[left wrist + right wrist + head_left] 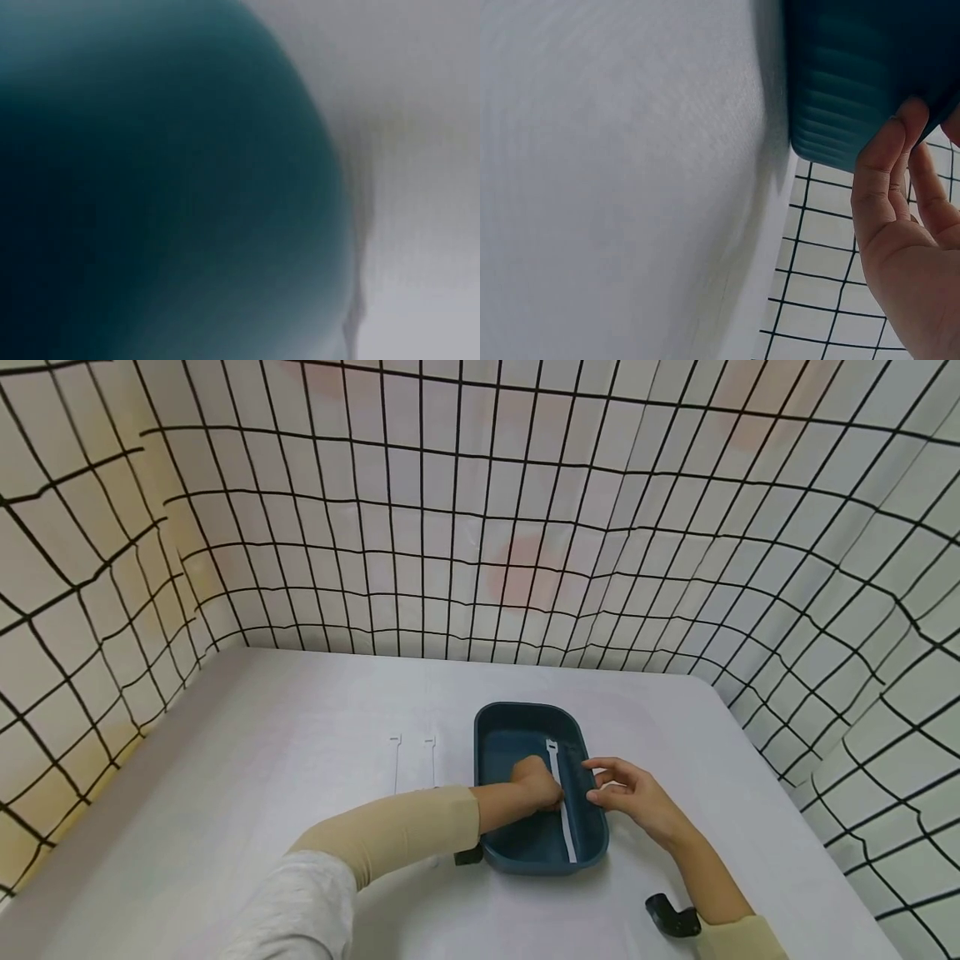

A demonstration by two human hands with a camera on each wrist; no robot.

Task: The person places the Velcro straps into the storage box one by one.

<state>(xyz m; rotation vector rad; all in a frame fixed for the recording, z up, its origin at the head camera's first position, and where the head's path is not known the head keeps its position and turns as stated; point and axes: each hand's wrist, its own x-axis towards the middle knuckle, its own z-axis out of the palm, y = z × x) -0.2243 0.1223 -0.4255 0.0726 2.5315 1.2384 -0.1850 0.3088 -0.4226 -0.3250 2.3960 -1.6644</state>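
bin (513, 735): dark teal | strap (567, 835): white | desk (300, 735): pale grey-white | wall (523, 575): whitish, faint orange and yellow blotches | grid (420, 557): black, checked | cuff (405, 827): beige | sleeve (307, 902): mottled light grey

Screened-off work booth of some sort, can't tell if lab, workshop or home: black wire grid (492, 457) stands beyond the left hand (536, 783) and right hand (630, 793) and runs along both sides of them, with pale sheeting (435, 539) behind it showing blurry reddish and yellowish patches. Under the hands, a white-topped bench (262, 735), its far edge meeting the grid; right wrist view also shows grid past the right hand.
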